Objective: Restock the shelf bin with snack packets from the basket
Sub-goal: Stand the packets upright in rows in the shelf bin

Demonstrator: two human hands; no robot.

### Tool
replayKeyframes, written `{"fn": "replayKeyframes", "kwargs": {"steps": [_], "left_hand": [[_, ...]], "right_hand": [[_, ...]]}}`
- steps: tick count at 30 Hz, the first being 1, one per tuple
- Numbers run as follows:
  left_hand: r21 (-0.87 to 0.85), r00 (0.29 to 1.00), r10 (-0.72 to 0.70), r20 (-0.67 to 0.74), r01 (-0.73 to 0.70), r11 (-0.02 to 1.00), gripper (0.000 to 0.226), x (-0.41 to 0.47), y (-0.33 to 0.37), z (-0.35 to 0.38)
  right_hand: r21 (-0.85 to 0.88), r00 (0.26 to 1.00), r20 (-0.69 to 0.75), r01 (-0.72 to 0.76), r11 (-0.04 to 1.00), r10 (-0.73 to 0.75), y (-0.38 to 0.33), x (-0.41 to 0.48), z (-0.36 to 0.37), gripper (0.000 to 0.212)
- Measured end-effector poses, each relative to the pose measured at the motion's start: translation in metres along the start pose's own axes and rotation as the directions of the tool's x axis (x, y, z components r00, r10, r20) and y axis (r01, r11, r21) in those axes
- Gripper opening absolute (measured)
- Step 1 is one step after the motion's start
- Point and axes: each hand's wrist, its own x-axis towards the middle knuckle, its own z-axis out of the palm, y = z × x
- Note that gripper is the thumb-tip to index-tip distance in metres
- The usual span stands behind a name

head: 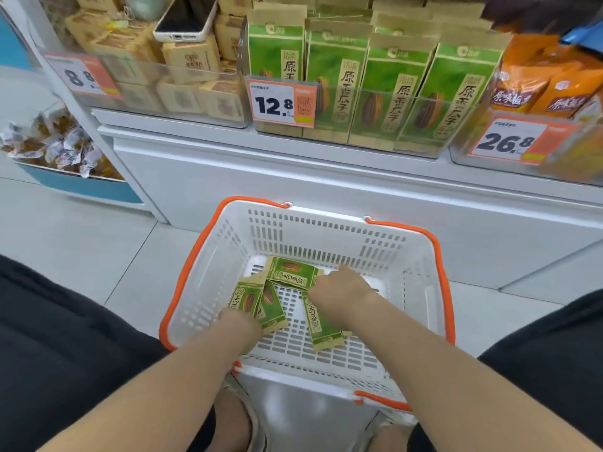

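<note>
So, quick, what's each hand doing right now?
Left hand on the left green packets; grip cannot be told.
Right hand by the far green packet; fingers hidden, cannot be told.

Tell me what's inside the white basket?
A few green snack packets lie loose in the basket. The left hand and right hand reach in onto them. The hands cover their own fingers and whatever lies beneath.

Left hand (239,319) and right hand (339,285) low, forearms outstretched.
</note>
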Motion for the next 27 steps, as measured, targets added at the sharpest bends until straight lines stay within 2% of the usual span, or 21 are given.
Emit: {"fn": "replayKeyframes", "kwargs": {"steps": [2, 5, 9, 11, 15, 17, 19, 20, 22, 23, 24, 25, 26, 27], "left_hand": [[0.032, 0.999, -0.037, 0.007, 0.037, 0.999, 0.056, 0.003, -0.003, 0.005], [0.04, 0.996, -0.036, -0.082, 0.039, 0.998, 0.064, -0.002, -0.006, 0.0], [0.056, 0.952, -0.045, -0.304, 0.065, 0.996, 0.03, -0.007, -0.008, -0.013], [0.018, 0.927, -0.072, -0.368, 0.084, 0.996, 0.028, -0.009, -0.012, -0.02], [-0.29, 0.873, -0.187, -0.45, 0.055, 0.955, 0.037, -0.019, -0.016, -0.042], [-0.472, 0.823, -0.256, -0.507, -0.017, 0.881, 0.026, -0.023, -0.015, -0.051], [-0.639, 0.729, -0.332, -0.598, -0.183, 0.747, 0.016, -0.028, -0.016, -0.061], [-0.706, 0.679, -0.381, -0.628, -0.29, 0.646, 0.014, -0.034, -0.016, -0.067], [-0.775, 0.591, -0.501, -0.632, -0.492, 0.397, 0.015, -0.053, -0.018, -0.084], [-0.776, 0.574, -0.546, -0.61, -0.573, 0.265, 0.021, -0.064, -0.019, -0.092], [-0.761, 0.588, -0.564, -0.58, -0.637, 0.12, 0.025, -0.074, -0.02, -0.101], [-0.734, 0.628, -0.549, -0.551, -0.678, -0.038, 0.027, -0.083, -0.021, -0.109], [-0.703, 0.676, -0.515, -0.527, -0.687, -0.182, 0.025, -0.09, -0.023, -0.115], [-0.672, 0.709, -0.483, -0.514, -0.683, -0.286, 0.024, -0.097, -0.026, -0.121]], "right_hand": [[0.035, 1.0, 0.025, -0.011, 0.999, 0.011, 0.001, 0.004, 0.002, 0.017], [0.066, 0.998, 0.058, -0.027, 0.997, 0.024, 0.001, 0.008, 0.004, 0.017], [0.091, 0.996, 0.08, -0.038, 0.995, 0.031, 0.0, 0.008, 0.0, 0.026], [0.102, 0.996, 0.081, -0.039, 0.994, 0.03, 0.001, 0.006, -0.003, 0.025], [0.116, 0.994, 0.077, -0.081, 0.99, 0.073, 0.011, 0.005, -0.003, 0.013], [0.155, 0.992, 0.076, -0.109, 0.982, 0.098, 0.019, 0.001, -0.005, 0.012], [0.212, 0.988, 0.088, -0.142, 0.967, 0.126, 0.026, -0.002, -0.009, 0.017], [0.266, 0.986, 0.08, -0.164, 0.95, 0.147, 0.03, -0.004, -0.01, 0.027], [0.444, 0.982, 0.038, -0.181, 0.877, 0.184, 0.038, -0.005, -0.009, 0.069], [0.56, 0.983, 0.015, -0.162, 0.812, 0.185, 0.042, -0.007, -0.01, 0.091], [0.654, 0.984, -0.022, -0.119, 0.747, 0.176, 0.044, -0.009, -0.012, 0.102], [0.718, 0.981, -0.079, -0.065, 0.693, 0.175, 0.045, -0.011, -0.014, 0.098], [0.762, 0.97, -0.148, -0.011, 0.648, 0.192, 0.046, -0.011, -0.016, 0.081], [0.787, 0.946, -0.225, 0.035, 0.615, 0.234, 0.047, -0.012, -0.018, 0.057]]}}
